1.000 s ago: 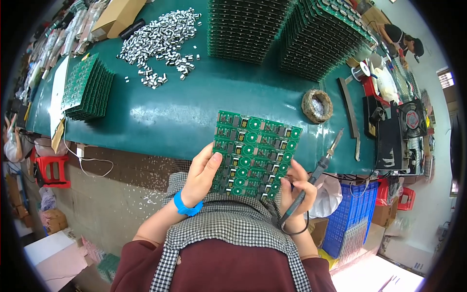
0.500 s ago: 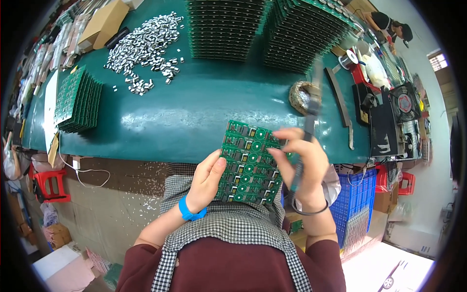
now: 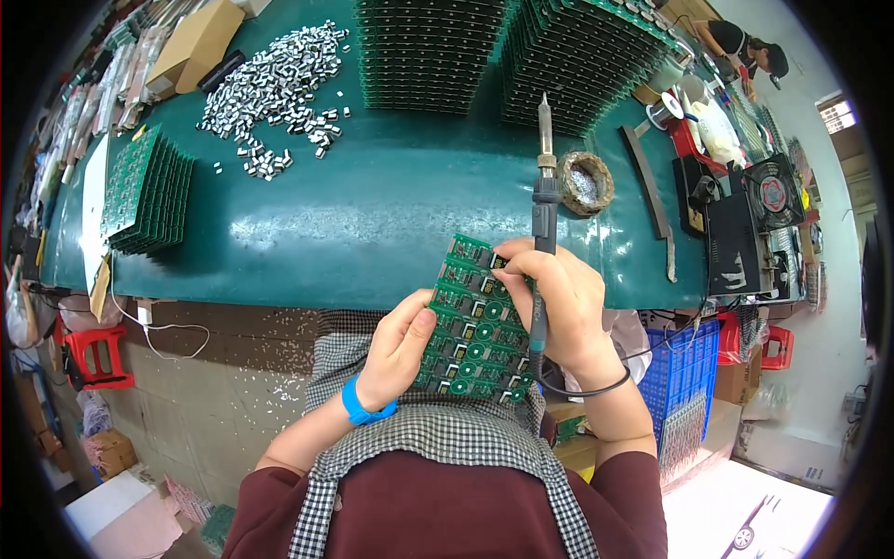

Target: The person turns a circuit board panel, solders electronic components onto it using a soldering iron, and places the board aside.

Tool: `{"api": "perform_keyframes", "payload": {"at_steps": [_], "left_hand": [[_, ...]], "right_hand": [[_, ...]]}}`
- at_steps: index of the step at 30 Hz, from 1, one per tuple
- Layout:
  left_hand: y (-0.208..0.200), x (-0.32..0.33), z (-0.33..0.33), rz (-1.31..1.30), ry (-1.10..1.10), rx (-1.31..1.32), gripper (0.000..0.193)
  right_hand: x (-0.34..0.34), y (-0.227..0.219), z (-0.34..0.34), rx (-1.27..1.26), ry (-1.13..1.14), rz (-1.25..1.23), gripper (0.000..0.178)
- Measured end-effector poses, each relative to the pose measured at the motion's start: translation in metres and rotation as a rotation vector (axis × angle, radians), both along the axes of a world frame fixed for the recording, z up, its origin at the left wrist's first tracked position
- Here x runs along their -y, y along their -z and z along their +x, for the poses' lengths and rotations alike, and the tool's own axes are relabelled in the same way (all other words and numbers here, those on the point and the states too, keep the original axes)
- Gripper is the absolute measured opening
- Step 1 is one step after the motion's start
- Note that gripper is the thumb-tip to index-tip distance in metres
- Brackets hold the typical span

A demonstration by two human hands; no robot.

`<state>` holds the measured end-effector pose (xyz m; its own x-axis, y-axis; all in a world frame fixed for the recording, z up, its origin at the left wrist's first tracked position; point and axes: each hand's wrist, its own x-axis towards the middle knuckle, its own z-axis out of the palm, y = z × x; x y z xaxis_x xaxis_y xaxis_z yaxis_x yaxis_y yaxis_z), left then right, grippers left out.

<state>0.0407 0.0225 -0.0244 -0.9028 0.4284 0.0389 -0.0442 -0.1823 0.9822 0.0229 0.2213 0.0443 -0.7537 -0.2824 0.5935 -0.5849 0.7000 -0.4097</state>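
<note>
My left hand grips the left edge of a green circuit board, its thumb on the top face. The board is tilted over my lap at the table's near edge, with rows of components and round green parts. In my right hand is a soldering iron, lying across the palm side with its tip pointing away from me, off the board. The right thumb and forefinger are pinched together at the board's upper right. Whatever may be between those fingertips is too small to make out.
A round holder with shiny bits inside stands right of the iron. Tall board stacks rise at the back; a smaller stack stands left. Small metal parts lie heaped back left. A fan and blue crate are right.
The iron, blurred before, has swung left and stands steadier. My right thumb and forefinger moved left onto the board's upper part and came together. The board shifted slightly.
</note>
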Motion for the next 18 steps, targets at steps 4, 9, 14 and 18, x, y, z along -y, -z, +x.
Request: {"api": "perform_keyframes", "payload": {"at_steps": [4,9,14,18], "left_hand": [[0.001,0.001,0.002,0.007,-0.001,-0.020,0.034],[0.004,-0.001,0.002,0.048,-0.004,0.008,0.034],[0.006,-0.004,-0.003,0.192,-0.094,0.220,0.034],[0.007,-0.003,-0.007,0.207,-0.138,0.232,0.034]], "right_hand": [[-0.001,0.000,0.001,-0.018,-0.032,0.010,0.027],[0.001,0.004,-0.002,-0.008,-0.041,0.021,0.025],[-0.004,-0.002,0.000,0.004,0.021,-0.046,0.026],[-0.012,-0.007,0.007,-0.090,0.095,-0.064,0.028]]}}
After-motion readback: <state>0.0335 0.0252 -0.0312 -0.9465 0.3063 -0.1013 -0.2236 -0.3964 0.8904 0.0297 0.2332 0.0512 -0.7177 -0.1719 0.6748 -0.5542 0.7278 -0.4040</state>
